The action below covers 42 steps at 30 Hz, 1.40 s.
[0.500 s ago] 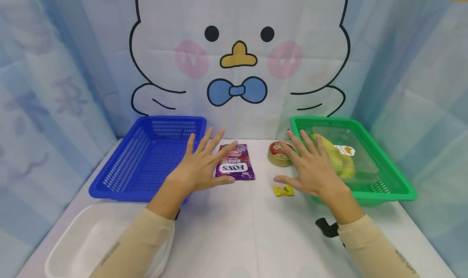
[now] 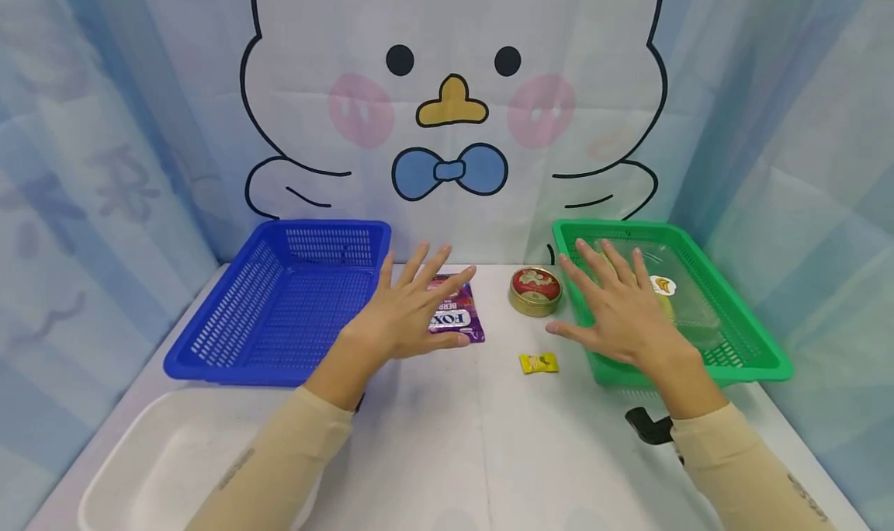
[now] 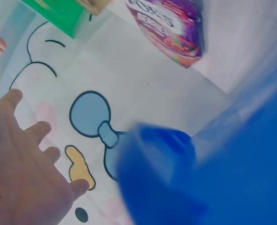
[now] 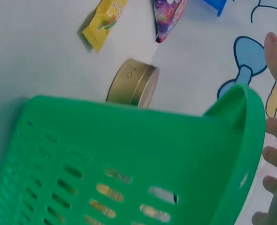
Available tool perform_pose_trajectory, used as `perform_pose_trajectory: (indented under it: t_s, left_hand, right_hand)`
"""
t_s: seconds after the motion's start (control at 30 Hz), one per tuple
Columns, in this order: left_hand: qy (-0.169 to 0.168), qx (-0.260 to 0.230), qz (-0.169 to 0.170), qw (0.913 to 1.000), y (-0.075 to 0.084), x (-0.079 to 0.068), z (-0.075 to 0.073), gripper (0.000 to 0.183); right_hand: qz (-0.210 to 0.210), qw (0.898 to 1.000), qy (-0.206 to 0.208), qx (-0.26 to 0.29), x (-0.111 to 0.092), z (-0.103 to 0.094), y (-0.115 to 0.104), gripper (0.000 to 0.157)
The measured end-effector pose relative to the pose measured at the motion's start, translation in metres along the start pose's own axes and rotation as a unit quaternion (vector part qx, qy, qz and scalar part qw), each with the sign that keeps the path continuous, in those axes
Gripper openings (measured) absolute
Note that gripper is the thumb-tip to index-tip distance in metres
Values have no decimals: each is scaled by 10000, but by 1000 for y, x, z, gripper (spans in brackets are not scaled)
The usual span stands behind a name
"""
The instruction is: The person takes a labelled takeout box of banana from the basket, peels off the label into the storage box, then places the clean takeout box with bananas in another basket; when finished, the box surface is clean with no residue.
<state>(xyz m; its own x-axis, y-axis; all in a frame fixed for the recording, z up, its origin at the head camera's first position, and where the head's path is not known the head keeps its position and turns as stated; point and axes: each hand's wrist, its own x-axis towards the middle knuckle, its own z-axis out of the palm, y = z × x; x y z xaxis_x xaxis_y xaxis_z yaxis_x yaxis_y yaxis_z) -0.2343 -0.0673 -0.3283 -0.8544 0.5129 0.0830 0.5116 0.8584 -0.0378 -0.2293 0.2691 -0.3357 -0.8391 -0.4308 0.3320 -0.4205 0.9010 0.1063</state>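
Observation:
Both hands hover with fingers spread, holding nothing. My left hand (image 2: 401,314) is in front of a purple Fox's berries candy bag (image 2: 469,320), hiding its left part in the head view. Over the near left side of the green basket (image 2: 754,352) hangs my right hand (image 2: 621,310). In that basket is a clear plastic box (image 2: 694,306) with yellow contents, probably bananas, partly covered by the hand. Between the hands lie a round gold tin with a red lid (image 2: 535,289) and a small yellow wrapped candy (image 2: 538,363).
A blue basket (image 2: 279,372) stands at the back left, with nothing seen inside. In front of it sits a white tub (image 2: 133,445), partly behind the left sleeve. Black straps show near both wrists. A printed cartoon curtain (image 2: 447,213) closes off the back of the white table (image 2: 433,438).
Both hands have shifted to the right, the left one further over the candy bag. The right hand has moved off the tin, which now shows fully. The objects stay put.

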Motion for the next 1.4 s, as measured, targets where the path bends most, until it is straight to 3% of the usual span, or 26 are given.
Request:
perform_pose_trajectory:
  t_s: [0.57, 1.0, 1.4]
  left_hand:
    - [-260, 68, 498, 9984, 39, 31, 3, 96]
    - [-313, -135, 714, 9969, 64, 49, 5, 95]
    - [-414, -595, 1030, 9920, 86, 65, 16, 92]
  right_hand:
    - [676, 9957, -293, 566, -12, -18, 61, 95]
    - [821, 9929, -338, 790, -11, -27, 101, 93]
    - [1054, 9765, -680, 1751, -9, -28, 126, 85]
